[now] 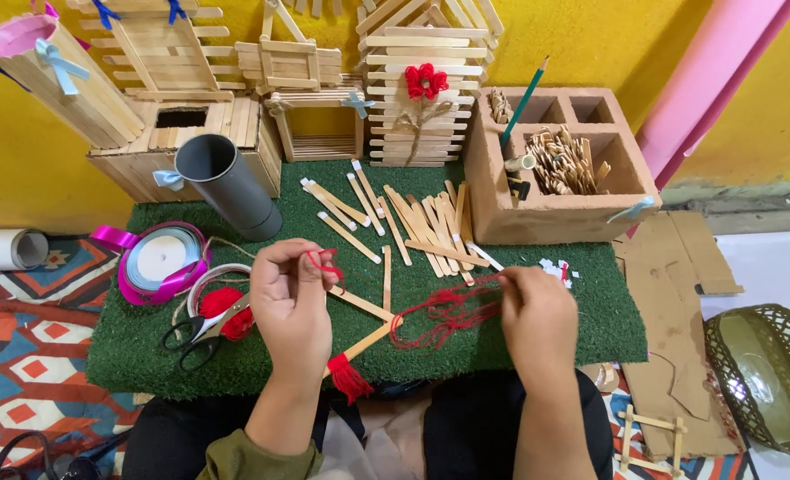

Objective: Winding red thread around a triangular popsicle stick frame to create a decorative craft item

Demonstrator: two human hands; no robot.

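1. Green turf mat (128, 342): serves as the work surface, laid over a patterned rug, with a yellow wall behind. Finished stick-built models stand along its far edge, apparently kept clear of the working area.
2. Compartmented brown block (537, 222): stands at the far right of the mat and holds small wooden pieces and an upright pencil, within reach of the right hand.
3. Grey tube (228, 182): tilted near the far left of the mat. Just in front of it lies a magenta ribbon spool (159, 260).
4. Loose craft sticks (413, 222): spread flat mid-mat, near both hands.
5. Left hand (290, 307): closed, pinching a short end of red yarn at the fingertips, raised over a frame of joined sticks (364, 311) that lies on the mat and carries a red tassel at its near end.
6. Right hand (537, 311): closed on the red yarn (444, 316), whose loops trail between the hands, seemingly held taut for handling.
7. Scissors (201, 333): lying beside a red yarn ball, left of the left hand.
8. Limits: the fingertip grip of the right hand is hidden behind its back; whether the yarn is tied to the frame cannot be made out.
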